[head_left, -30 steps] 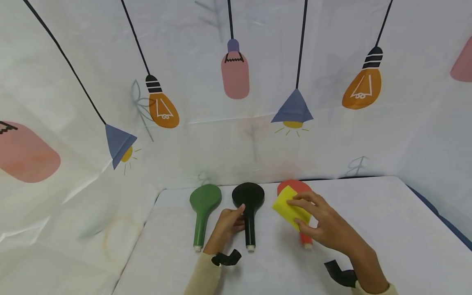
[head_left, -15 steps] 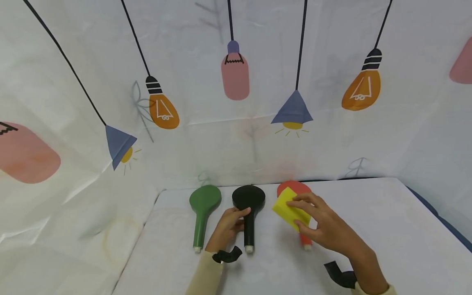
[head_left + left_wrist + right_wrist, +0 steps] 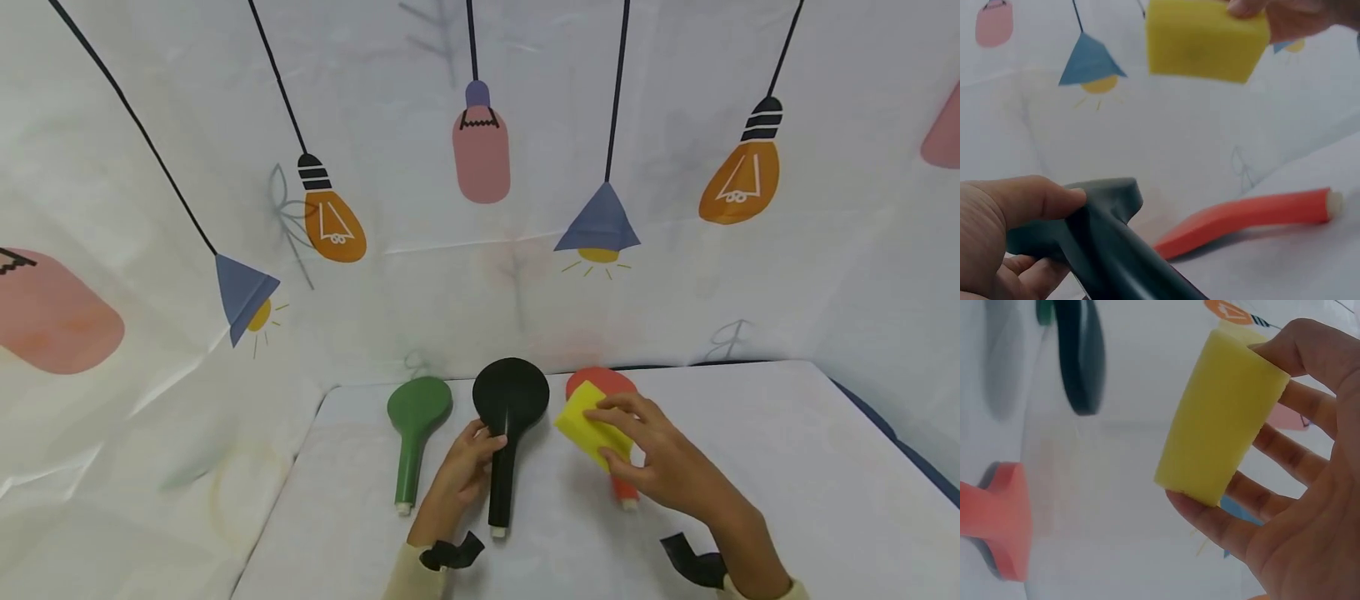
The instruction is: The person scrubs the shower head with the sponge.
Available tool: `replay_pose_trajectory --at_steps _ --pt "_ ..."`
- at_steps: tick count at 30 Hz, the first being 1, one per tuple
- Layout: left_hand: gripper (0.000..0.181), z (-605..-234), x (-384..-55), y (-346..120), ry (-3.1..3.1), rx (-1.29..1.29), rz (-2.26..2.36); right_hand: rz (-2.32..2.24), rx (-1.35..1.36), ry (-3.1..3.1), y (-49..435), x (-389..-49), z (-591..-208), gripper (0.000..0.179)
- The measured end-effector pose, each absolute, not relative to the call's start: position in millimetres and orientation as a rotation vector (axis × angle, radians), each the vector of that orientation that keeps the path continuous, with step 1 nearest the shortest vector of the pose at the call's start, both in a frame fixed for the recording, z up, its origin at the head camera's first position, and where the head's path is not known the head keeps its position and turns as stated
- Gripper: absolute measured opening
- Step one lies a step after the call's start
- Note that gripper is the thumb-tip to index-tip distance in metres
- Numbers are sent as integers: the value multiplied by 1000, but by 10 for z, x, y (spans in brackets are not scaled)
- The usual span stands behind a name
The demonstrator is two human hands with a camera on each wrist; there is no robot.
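Note:
My left hand (image 3: 459,468) grips a black hand shower head (image 3: 512,396) at its neck, thumb on top and fingers beneath. It looks lifted and tilted off the table; in the left wrist view the thumb presses on the dark shower head (image 3: 1113,244). My right hand (image 3: 660,450) pinches a yellow sponge (image 3: 588,421) between thumb and fingertips, above a red shower head (image 3: 600,381) that it partly covers. In the right wrist view the sponge (image 3: 1219,419) sits between thumb and little finger, apart from the black shower head (image 3: 1080,356).
To the left of the black one, a green shower head (image 3: 418,408) lies on the white table (image 3: 750,433). Behind the table stands a white sheet (image 3: 420,292) printed with hanging lamps. Black straps (image 3: 693,562) hang at both wrists.
My left hand has raised the black shower head, which now looks larger, with its head tipped up and its handle end nearer me. My right hand and the sponge have stayed almost still.

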State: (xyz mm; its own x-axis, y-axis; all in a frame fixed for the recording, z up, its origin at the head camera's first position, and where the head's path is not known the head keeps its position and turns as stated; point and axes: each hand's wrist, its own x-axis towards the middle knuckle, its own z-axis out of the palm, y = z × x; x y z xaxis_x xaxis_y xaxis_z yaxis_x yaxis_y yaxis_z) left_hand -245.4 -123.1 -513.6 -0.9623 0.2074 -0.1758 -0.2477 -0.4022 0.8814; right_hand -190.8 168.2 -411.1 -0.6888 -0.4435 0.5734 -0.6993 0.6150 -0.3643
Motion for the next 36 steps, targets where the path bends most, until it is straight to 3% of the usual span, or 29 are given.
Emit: replay_pose_trajectory --at_steps 10,17,25,36 --pt "49 -4815 -2161 -1102 1502 123 2308 637 1003 -2339 1308 -1855 -4175 59" --pt "45 -4654 -2069 -1124 1449 250 2290 584 1071 -2321 1058 -1735 -4167 58" --pt "49 -4712 -2067 -1156 1325 478 2292 539 1053 -2263 1052 -1693 -4157 56" --pt "49 -4676 -2081 -1117 1409 544 2248 515 958 -2210 1132 -1792 -4107 54"
